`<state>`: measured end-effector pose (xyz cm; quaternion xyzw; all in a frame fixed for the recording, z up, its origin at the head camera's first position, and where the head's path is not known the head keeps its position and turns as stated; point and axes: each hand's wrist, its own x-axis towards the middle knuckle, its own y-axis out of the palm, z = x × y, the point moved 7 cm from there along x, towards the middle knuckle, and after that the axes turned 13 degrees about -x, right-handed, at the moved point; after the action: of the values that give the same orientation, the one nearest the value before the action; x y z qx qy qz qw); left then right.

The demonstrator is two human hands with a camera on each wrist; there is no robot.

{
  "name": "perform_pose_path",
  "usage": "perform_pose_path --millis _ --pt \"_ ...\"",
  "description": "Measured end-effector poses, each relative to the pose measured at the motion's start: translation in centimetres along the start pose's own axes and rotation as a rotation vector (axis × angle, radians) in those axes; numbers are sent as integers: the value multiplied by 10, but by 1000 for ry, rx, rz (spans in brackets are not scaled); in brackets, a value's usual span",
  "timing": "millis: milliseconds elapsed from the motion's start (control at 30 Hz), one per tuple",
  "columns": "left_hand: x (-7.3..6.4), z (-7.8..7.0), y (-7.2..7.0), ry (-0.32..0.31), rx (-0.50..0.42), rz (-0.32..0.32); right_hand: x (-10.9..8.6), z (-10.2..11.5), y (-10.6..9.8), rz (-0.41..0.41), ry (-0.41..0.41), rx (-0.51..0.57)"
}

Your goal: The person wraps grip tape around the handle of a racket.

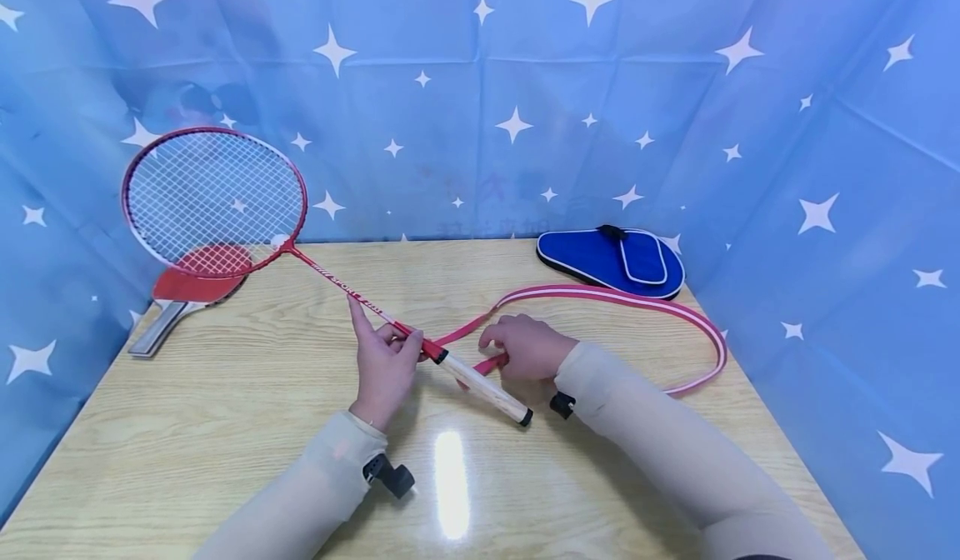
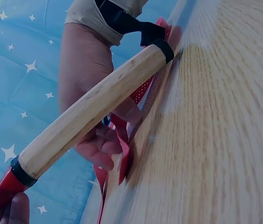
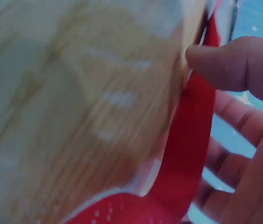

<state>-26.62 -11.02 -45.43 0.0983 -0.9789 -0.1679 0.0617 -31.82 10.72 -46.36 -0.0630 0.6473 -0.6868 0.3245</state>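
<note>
A red badminton racket point(image 1: 351, 288) is raised at a slant, its strung head at the far left and its bare wooden handle point(image 1: 483, 387) toward the middle. My left hand point(image 1: 384, 372) grips it at the red cone above the handle, one finger reaching along the shaft. Beside the handle, my right hand point(image 1: 528, 347) pinches a red perforated grip tape point(image 3: 187, 140) between thumb and fingers. The tape's striped length point(image 1: 611, 295) curves over the table to the right; the forearm hides part of it. Only fingers of my left hand point(image 2: 10, 205) show in the left wrist view.
A table tennis bat point(image 1: 161, 327) with red rubber lies at the table's left, partly behind the racket head. A blue bat case point(image 1: 585, 256) with white piping lies at the back right. Star-patterned blue curtain point(image 1: 450, 110) hangs behind the wooden table point(image 1: 247, 402).
</note>
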Motion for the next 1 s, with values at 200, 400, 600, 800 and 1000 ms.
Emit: perform_pose_path --millis 200,400,600,800,1000 --pt "0 0 1 -7 10 -1 8 20 0 -63 -176 -5" --pt "-1 1 1 -29 34 -3 14 13 -8 -126 -168 152" --pt "-1 2 -1 -22 43 -7 14 10 -28 -180 -103 352" --pt "1 1 -1 23 50 10 12 33 -45 -242 -174 419" --pt "3 0 0 62 97 33 13 53 -54 -273 -228 511"
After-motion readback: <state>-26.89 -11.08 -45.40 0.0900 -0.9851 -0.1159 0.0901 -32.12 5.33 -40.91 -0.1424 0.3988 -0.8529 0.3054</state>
